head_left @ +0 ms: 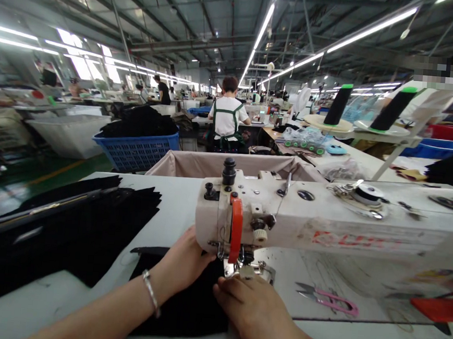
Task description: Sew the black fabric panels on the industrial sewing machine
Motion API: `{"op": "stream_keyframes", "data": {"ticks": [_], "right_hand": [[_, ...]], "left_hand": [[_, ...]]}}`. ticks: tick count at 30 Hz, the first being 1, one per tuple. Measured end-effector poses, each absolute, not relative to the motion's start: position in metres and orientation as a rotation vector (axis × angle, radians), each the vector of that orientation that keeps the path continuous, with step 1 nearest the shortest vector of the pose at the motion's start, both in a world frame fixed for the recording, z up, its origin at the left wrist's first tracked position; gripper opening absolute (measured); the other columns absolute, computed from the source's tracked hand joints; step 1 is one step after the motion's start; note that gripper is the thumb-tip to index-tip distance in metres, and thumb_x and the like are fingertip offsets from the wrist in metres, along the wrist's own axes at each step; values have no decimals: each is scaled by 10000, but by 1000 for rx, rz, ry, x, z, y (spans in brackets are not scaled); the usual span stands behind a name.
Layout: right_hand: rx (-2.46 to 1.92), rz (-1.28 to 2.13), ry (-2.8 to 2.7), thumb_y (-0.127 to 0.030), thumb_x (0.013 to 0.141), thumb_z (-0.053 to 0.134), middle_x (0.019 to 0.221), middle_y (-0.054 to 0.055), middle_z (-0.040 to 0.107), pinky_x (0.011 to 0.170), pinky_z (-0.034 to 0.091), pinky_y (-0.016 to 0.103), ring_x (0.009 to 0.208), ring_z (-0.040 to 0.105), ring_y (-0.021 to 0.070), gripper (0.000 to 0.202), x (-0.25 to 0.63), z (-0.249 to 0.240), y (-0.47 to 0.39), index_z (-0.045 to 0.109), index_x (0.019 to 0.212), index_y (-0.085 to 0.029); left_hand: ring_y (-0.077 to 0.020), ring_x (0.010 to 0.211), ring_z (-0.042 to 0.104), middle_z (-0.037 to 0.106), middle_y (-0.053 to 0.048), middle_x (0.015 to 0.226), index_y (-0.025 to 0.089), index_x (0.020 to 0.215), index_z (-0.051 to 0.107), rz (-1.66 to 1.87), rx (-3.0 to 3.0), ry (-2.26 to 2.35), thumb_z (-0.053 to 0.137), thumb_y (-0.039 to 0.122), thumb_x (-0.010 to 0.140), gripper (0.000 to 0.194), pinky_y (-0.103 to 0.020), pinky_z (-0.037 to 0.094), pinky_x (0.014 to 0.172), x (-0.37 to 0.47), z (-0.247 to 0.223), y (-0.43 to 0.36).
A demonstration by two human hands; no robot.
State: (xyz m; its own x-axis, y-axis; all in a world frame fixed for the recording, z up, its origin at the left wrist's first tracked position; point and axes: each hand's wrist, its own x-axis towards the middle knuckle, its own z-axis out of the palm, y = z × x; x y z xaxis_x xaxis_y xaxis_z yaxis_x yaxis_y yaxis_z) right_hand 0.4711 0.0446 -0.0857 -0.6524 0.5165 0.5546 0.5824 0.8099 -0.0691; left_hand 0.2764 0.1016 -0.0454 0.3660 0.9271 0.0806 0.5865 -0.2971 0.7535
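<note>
A black fabric piece (187, 312) lies under the head of a white sewing machine (286, 211). On the fabric's far side, my left hand (186, 258) is closed at its edge, its fingertips partly hidden behind the machine head. My right hand (253, 307) grips the near right edge of the same piece with bent fingers, close in front of the presser foot (232, 268). An orange guard (236, 230) stands just above, on the machine head. The needle itself is hard to make out.
Pink-handled thread snips (330, 299) lie right of my right hand. Stacked black fabric pieces (60, 229) cover the table's left side. Beyond the machine are a pink cloth-lined bin (195, 163), a blue basket (137, 149) of black cloth, and a seated person (227, 115).
</note>
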Motion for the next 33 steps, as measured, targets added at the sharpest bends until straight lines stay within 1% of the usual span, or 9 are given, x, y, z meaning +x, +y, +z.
{"op": "stream_keyframes", "data": {"ticks": [2, 5, 8, 13, 16, 19, 24, 29, 33], "right_hand": [[-809, -141, -2447, -166, 925, 578, 1012, 22, 710, 782, 505, 329, 883, 652, 188, 199, 471, -83, 46, 639, 1114, -181], [-831, -116, -2482, -195, 945, 531, 988, 22, 711, 809, 491, 356, 888, 648, 195, 179, 472, -78, 47, 645, 1083, -197], [-839, -97, -2523, -178, 941, 515, 1005, 39, 707, 835, 490, 353, 923, 644, 196, 199, 472, -76, 46, 644, 1092, -176], [-831, -105, -2589, -183, 906, 539, 1035, 78, 702, 856, 504, 337, 965, 636, 220, 240, 468, -82, 43, 645, 1114, -125], [-833, -109, -2612, -208, 907, 531, 1042, 87, 700, 864, 506, 338, 974, 632, 226, 257, 467, -84, 41, 642, 1121, -120], [-842, -108, -2631, -211, 910, 522, 1041, 94, 697, 865, 508, 341, 971, 629, 228, 262, 467, -81, 39, 646, 1116, -108], [-855, -59, -2605, -224, 929, 487, 1063, 92, 689, 932, 481, 360, 1000, 616, 230, 281, 467, -77, 37, 642, 1133, -109], [-880, -101, -2561, -188, 928, 475, 971, 90, 705, 873, 500, 347, 938, 630, 218, 257, 463, -73, 35, 663, 1082, -104], [-869, -101, -2522, -180, 917, 499, 978, 85, 708, 875, 489, 338, 957, 626, 218, 245, 462, -71, 34, 661, 1086, -107]], "left_hand": [[-308, 1204, 504, 644, -81, 1199, 183, 1053, 664, 698, 2197, 1380, 530, 68, 845, 273, -537, 312, 1097, 273, -47, 80], [-239, 1151, 572, 663, -70, 1191, 181, 1122, 653, 464, 2723, 1279, 470, 34, 867, 346, -427, 407, 1073, 268, -52, 58], [-219, 1172, 577, 662, -76, 1217, 159, 1177, 639, 282, 2987, 1112, 497, -6, 821, 417, -353, 429, 1072, 264, -57, 53], [-199, 1178, 582, 679, -94, 1191, 127, 1173, 638, 335, 2999, 1048, 523, -25, 778, 438, -304, 416, 1090, 260, -58, 60], [-181, 1165, 589, 676, -74, 1202, 150, 1178, 629, 363, 2992, 989, 491, -11, 794, 438, -301, 434, 1076, 258, -56, 63], [-172, 1163, 589, 664, -59, 1224, 175, 1188, 617, 415, 2945, 965, 476, 18, 835, 411, -313, 447, 1069, 256, -56, 65], [-194, 1204, 565, 651, -80, 1245, 138, 1214, 601, 325, 2952, 958, 482, 29, 847, 401, -351, 423, 1095, 254, -57, 66], [-177, 1217, 553, 627, -69, 1282, 166, 1251, 581, 349, 2889, 917, 466, 7, 857, 439, -343, 434, 1083, 250, -58, 73], [-175, 1224, 541, 603, -54, 1308, 213, 1281, 554, 404, 2844, 905, 478, 10, 871, 464, -355, 455, 1066, 248, -60, 76]]}}
